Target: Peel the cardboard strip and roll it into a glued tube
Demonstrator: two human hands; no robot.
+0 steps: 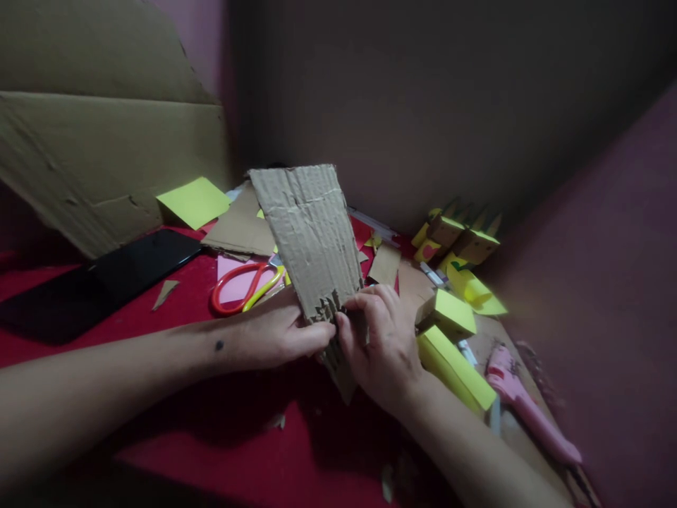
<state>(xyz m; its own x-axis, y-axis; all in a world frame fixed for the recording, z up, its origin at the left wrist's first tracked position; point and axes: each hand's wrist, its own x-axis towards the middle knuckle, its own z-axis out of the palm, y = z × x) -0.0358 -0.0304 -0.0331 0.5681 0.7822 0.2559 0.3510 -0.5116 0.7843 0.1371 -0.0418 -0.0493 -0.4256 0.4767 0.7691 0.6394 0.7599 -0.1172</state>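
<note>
Both hands are on it: the long, tan strip of corrugated cardboard [314, 233] stands tilted above the red cloth-covered table [211, 430], its broad end up and away from the person, its torn end down between the hands. Its long axis runs from that ragged lower end upward and a touch to the left, so nearly the whole strip lies beyond the fingers. Here is the relation that matters: the grip sits right at the torn zone, where the ridges show, with a narrow tip hanging below. The left hand [299, 335] has its thumb across the lower left edge, the other fingers mostly hidden behind, so it looks closed on the strip. The right hand [383, 342] pinches the lower right edge, thumb and curled fingers meeting at the tear. Neither hand is clearly nearer; the thumbs almost meet. Just beyond the left hand lie the scissors with red and yellow handles [262, 290]; outside the right forearm rest a bright yellow paper-covered block [455, 370] and a pink glue gun [532, 413].
</note>
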